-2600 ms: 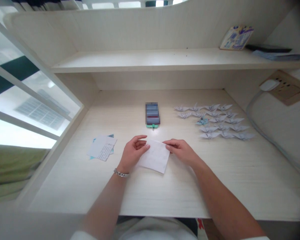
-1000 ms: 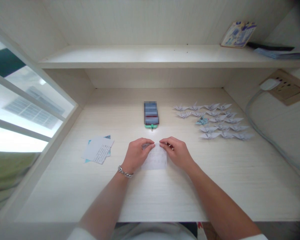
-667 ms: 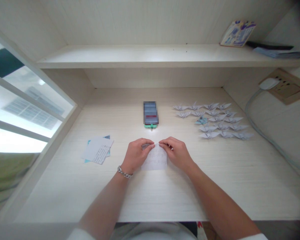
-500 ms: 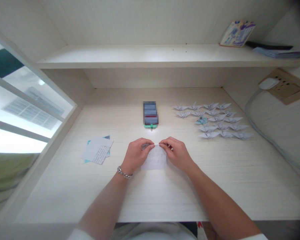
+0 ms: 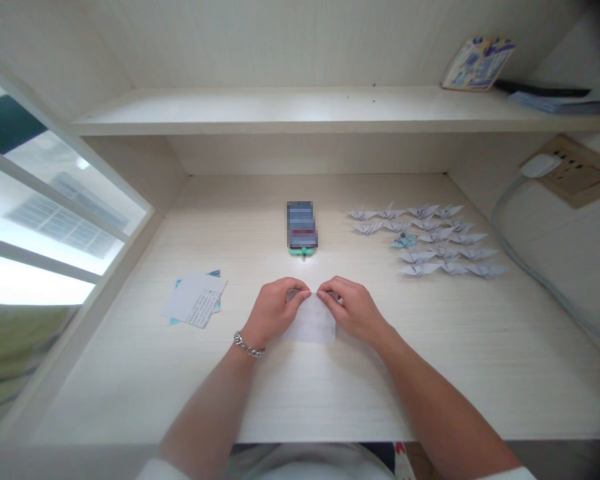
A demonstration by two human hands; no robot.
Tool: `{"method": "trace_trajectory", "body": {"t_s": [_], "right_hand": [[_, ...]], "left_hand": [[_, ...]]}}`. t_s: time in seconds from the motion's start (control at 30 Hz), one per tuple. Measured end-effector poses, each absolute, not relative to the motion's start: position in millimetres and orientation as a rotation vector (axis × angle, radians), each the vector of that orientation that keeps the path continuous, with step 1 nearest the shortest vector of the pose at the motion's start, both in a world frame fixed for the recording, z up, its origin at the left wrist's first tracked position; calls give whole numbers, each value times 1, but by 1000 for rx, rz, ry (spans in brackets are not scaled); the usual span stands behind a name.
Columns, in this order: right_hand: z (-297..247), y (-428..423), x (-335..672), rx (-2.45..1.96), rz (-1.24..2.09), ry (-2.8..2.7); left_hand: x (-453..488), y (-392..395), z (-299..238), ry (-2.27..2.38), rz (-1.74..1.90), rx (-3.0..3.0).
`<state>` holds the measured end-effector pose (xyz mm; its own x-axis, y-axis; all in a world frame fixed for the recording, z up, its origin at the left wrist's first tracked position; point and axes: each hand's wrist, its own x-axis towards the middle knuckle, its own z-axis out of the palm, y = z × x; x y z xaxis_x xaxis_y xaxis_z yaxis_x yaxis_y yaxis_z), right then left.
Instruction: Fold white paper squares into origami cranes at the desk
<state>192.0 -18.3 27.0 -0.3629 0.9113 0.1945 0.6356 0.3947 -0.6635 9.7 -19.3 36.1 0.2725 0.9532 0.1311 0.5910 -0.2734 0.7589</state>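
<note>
A small white sheet of paper [image 5: 313, 324] lies folded on the pale wooden desk [image 5: 300, 393] in front of me. My left hand [image 5: 274, 309] pinches its far edge on the left side, fingers curled. My right hand [image 5: 351, 308] pinches the same edge on the right, fingertips almost meeting the left ones at the middle of the fold. A silver bracelet [image 5: 245, 345] sits on my left wrist.
A phone [image 5: 301, 228] lies beyond my hands. Several folded paper cranes [image 5: 430, 241] lie in rows at the right. A small stack of paper sheets [image 5: 196, 299] lies at the left. A shelf [image 5: 330, 110] holds a booklet [image 5: 478, 63]. A wall socket [image 5: 565, 170] and cable [image 5: 525, 267] are at the right.
The sheet was open and held by both hands; it has since been folded over, and my fingertips have closed in toward the middle of the far edge.
</note>
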Motion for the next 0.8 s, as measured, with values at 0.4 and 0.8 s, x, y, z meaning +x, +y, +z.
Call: {"method": "trace_trajectory", "body": {"t_s": [0.4,0.8], "right_hand": [[29,-17,196,-1322,814,-2033],[26,-17,196,-1295,960,-1993]], "left_hand": [[-22,-11,34,1409,896,1701],[5,-22,39,1398,725,1961]]}}
